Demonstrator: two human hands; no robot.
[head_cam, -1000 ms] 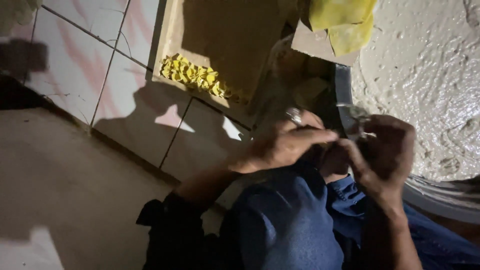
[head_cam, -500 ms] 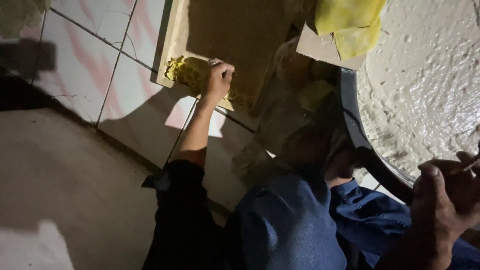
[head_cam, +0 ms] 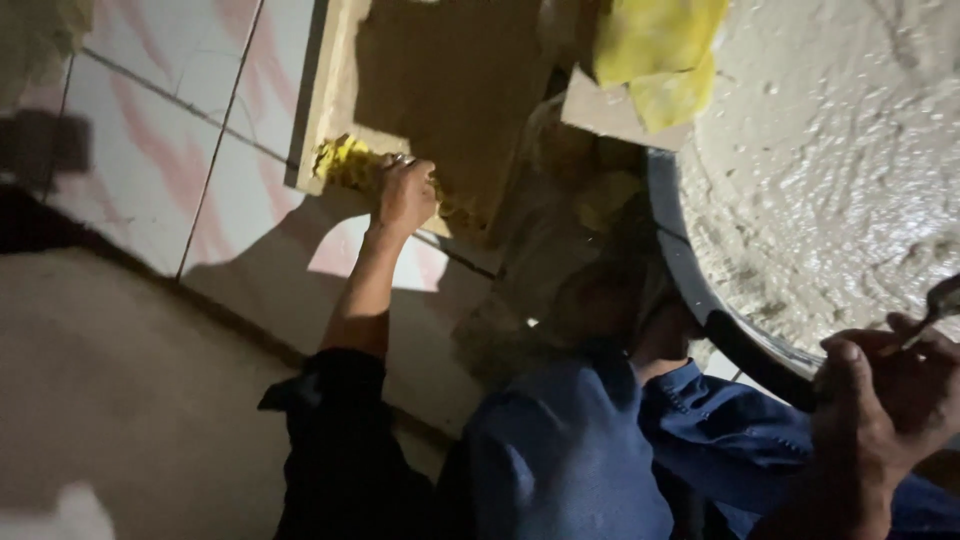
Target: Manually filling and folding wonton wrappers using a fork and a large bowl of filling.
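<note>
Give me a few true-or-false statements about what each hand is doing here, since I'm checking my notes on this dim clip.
1. The left hand rests on the yellow pieces at the edge of the wooden board. True.
2. The right hand is empty. False: it holds a thin metal tool.
3. The large basin holds a pale, wet-looking mix. True.
4. Both hands touch each other. False: they are far apart.

Can't really see what the left hand (head_cam: 405,192) grabs, its fingers cover part of the yellow pieces (head_cam: 345,162). The right hand (head_cam: 885,400) runs off the frame edge, and the metal thing (head_cam: 940,300) it holds is cut off and blurry.
</note>
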